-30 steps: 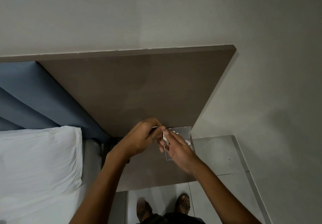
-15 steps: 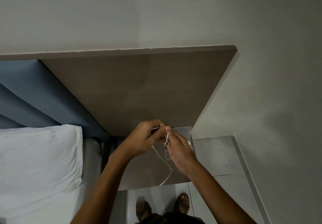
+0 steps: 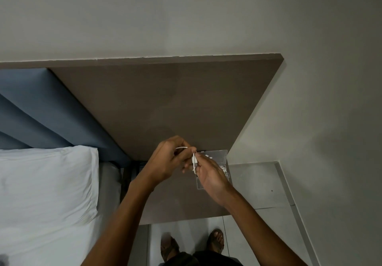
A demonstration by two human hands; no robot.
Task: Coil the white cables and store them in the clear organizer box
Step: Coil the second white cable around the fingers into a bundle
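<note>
Fingers of both hands pinch a white cable, half hiding the clear organizer box.

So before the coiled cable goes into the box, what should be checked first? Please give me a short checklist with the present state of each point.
1. White cable held by both hands, left hand and right hand: ok.
2. No loose tail hanging below the hands: ok, none is visible now.
3. Coil finished and tight: cannot tell, the fingers hide most of it.
4. Clear organizer box open to receive it: ok, its lid looks raised behind the hands.
5. Free space inside the box: cannot tell; some white cables already lie in it and the right hand covers the rest.
6. Box resting steady on the brown table: ok.
</note>
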